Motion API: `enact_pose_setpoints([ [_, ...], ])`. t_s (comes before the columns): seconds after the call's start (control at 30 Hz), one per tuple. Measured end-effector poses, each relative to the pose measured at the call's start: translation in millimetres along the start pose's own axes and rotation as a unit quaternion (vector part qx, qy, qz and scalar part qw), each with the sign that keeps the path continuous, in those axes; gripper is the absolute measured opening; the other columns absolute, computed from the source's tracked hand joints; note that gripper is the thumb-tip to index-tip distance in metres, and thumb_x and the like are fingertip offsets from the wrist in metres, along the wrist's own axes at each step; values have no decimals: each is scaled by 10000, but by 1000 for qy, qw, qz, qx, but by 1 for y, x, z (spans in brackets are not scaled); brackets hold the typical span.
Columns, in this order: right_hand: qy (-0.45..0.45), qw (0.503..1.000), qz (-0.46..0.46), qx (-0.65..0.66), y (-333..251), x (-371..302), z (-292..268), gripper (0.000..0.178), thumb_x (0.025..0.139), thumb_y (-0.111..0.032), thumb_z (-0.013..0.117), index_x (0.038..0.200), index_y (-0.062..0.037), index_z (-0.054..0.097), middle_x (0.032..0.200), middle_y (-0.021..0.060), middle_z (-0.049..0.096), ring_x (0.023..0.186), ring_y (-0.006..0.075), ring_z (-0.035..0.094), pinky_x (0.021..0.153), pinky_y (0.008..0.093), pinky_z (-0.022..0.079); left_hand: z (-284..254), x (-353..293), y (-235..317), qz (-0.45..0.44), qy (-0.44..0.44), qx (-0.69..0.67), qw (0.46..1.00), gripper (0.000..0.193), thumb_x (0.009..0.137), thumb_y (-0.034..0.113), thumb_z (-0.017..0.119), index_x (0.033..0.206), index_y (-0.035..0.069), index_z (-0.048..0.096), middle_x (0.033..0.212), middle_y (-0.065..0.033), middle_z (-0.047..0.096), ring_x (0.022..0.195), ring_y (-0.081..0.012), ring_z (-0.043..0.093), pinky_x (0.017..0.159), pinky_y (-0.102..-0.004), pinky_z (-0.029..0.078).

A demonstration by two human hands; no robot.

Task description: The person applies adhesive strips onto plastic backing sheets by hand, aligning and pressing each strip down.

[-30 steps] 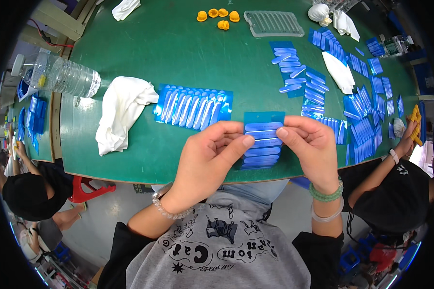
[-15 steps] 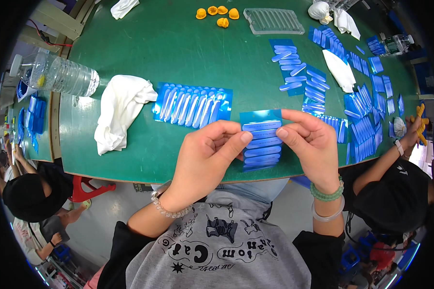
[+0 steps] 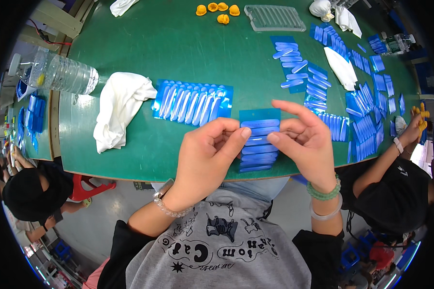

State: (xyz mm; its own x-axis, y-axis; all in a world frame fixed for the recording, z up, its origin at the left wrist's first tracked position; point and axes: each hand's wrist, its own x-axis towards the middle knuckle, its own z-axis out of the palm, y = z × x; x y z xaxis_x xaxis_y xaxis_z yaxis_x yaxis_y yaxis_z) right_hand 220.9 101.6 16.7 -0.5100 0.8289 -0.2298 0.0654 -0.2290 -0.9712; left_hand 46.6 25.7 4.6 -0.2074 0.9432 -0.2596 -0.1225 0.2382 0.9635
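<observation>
Between my hands, above the table's near edge, is a small blue film sheet [image 3: 259, 150] with several long rounded strips stacked across it. My left hand [image 3: 205, 159] is closed on its left edge, the thumb on the front and the fingers curled behind. My right hand [image 3: 309, 151] pinches the right edge with the thumb, its index finger raised away from the sheet. A larger blue sheet of similar strips [image 3: 192, 103] lies flat beyond my left hand. To its left is a crumpled white cloth [image 3: 122, 111].
More blue strip sheets [image 3: 364, 135] spread over the green table's right side, with a white cloth [image 3: 341, 69] among them. A clear tray [image 3: 275, 18] and orange finger cots [image 3: 223, 19] lie at the back. A large bottle [image 3: 62, 72] lies left. Co-workers sit on both sides.
My right index finger has lifted off the sheet's upper right corner, and the right thumb has shifted slightly left along it. My left hand keeps its hold.
</observation>
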Motion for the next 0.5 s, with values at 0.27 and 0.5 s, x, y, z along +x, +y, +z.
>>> enact_pose_setpoints([
  [0.27, -13, 998, -19, 63, 0, 1, 8, 596, 793, 91, 650, 1331, 7, 410, 799, 16, 622, 787, 61, 583, 757, 209, 475, 7, 6, -5, 47, -33, -86, 995, 214, 874, 50, 621, 1064, -27, 560, 867, -74, 648, 791, -82, 606, 669, -208, 493],
  [0.5, -49, 997, 5, 53, 1, -1, -5, 536, 846, 27, 627, 1338, 3, 414, 842, 31, 645, 787, 46, 564, 715, 179, 439, 4, 4, 4, 30, -6, -107, 994, 566, 806, -59, 665, 1284, 37, 377, 817, -47, 620, 755, -65, 582, 661, -183, 451],
])
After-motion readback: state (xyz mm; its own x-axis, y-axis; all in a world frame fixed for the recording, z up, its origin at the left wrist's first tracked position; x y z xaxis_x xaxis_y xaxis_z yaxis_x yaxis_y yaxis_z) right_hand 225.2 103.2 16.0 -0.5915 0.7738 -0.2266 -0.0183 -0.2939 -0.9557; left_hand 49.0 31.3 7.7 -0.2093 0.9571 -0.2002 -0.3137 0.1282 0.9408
